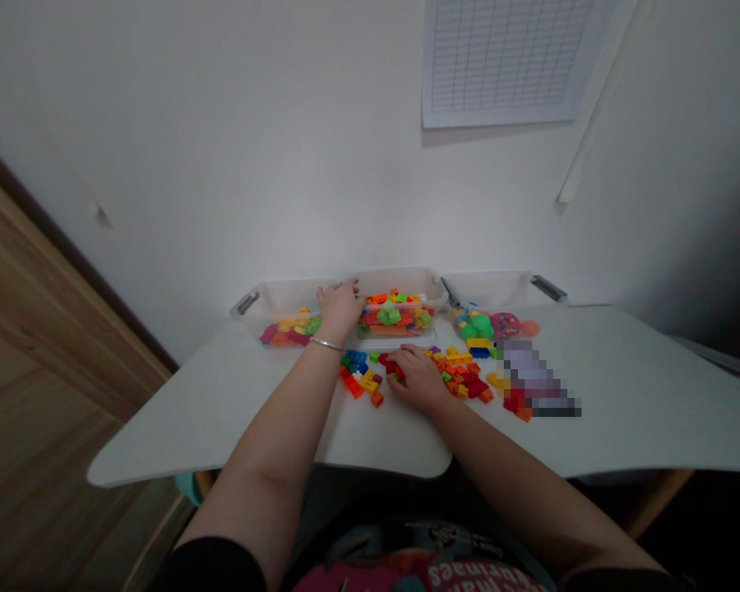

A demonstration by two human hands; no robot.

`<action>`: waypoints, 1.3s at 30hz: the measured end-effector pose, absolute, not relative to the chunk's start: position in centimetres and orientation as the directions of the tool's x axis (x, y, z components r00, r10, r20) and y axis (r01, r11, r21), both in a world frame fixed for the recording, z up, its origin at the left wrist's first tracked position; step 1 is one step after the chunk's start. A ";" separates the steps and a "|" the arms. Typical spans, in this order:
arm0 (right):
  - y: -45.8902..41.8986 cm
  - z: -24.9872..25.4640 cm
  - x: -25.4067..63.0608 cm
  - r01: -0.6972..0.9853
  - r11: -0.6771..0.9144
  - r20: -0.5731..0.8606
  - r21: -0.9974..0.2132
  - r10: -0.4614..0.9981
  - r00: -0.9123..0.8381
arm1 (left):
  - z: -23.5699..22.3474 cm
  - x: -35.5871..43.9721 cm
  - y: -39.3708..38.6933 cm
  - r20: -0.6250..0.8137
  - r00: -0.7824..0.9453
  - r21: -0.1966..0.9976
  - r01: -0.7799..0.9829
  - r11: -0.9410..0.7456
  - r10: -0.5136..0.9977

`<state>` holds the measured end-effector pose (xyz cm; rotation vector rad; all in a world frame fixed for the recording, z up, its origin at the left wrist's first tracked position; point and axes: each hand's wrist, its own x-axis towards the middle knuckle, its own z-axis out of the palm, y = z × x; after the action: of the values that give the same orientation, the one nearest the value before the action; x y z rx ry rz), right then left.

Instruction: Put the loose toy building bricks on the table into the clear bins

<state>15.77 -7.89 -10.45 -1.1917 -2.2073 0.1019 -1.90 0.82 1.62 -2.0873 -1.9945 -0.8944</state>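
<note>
My left hand (341, 307), with a bracelet at the wrist, hovers at the left end of the middle clear plastic bin (400, 280). Its fingers look spread, and nothing shows in them. Toy building bricks in orange, green and red fill the lower part of that bin. On the table, my right hand (418, 375) is closed around a red toy brick (392, 367), its thumb and fingers on either side. Loose bricks (462, 372) in yellow, orange and red lie to its right. Blue, yellow and orange bricks (363, 380) lie to its left.
A left clear bin (277, 294) holds more bricks. The right clear bin (493, 286) contains green, pink and orange round toys. A blurred-out flat object (536, 378) lies right of the bricks on the white table (641, 386). Behind stands a wall with a gridded sheet (506, 62).
</note>
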 end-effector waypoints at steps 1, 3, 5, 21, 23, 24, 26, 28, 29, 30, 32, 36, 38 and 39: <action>-7.9 -10.4 15.8 0.733 0.589 0.485 -0.341 0.778 -0.400 | 1.5 -1.9 0.9 0.497 -0.025 0.301 0.943 -0.145 0.867; -7.9 -10.4 15.7 0.734 0.591 0.492 -0.334 0.774 -0.400 | 1.2 -2.0 0.8 0.537 0.004 0.300 0.934 -0.195 0.844; -7.9 -10.3 15.7 0.735 0.594 0.500 -0.326 0.769 -0.399 | 0.8 -2.2 0.4 0.607 0.026 0.309 0.914 -0.265 0.794; -8.2 -9.9 15.6 0.796 0.518 0.454 -0.313 0.818 -0.354 | -6.9 -2.9 -8.1 0.358 0.309 0.131 0.918 -0.375 0.881; -8.3 -9.9 15.6 0.789 0.527 0.453 -0.317 0.814 -0.362 | -7.4 -3.2 -8.1 0.352 0.304 0.126 0.922 -0.367 0.885; -8.3 -9.9 15.7 0.783 0.535 0.454 -0.318 0.810 -0.370 | -7.6 -3.3 -8.1 0.357 0.300 0.129 0.922 -0.365 0.884; -8.3 -10.0 15.7 0.769 0.554 0.454 -0.319 0.802 -0.389 | -7.9 -3.4 -8.2 0.377 0.290 0.133 0.923 -0.361 0.880; -8.2 -10.1 15.8 0.759 0.568 0.450 -0.319 0.795 -0.406 | -8.3 -3.5 -8.2 0.394 0.279 0.128 0.927 -0.353 0.876; -8.2 -10.1 15.8 0.756 0.572 0.449 -0.318 0.793 -0.411 | -8.4 -3.6 -8.2 0.399 0.275 0.125 0.929 -0.349 0.875; -8.2 -10.2 15.8 0.753 0.576 0.448 -0.317 0.791 -0.416 | -8.6 -3.6 -8.1 0.400 0.273 0.124 0.930 -0.347 0.875; -8.1 -10.3 15.9 0.749 0.584 0.444 -0.313 0.787 -0.427 | -9.0 -3.8 -7.9 0.397 0.270 0.124 0.931 -0.343 0.877; -8.1 -10.4 16.1 0.746 0.594 0.423 -0.302 0.784 -0.454 | -9.7 -4.2 -7.4 0.402 0.260 0.145 0.929 -0.341 0.878; -8.1 -10.4 16.3 0.750 0.591 0.419 -0.298 0.787 -0.454 | -9.8 -4.4 -7.3 0.409 0.250 0.171 0.924 -0.342 0.878; -8.2 -10.3 16.4 0.752 0.591 0.420 -0.294 0.786 -0.453 | -9.8 -4.4 -7.3 0.410 0.244 0.187 0.921 -0.342 0.879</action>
<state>16.40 -8.16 -10.32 -1.2196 -2.3026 0.0880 -4.41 -7.27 -9.79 -2.4032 -1.7446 -0.6921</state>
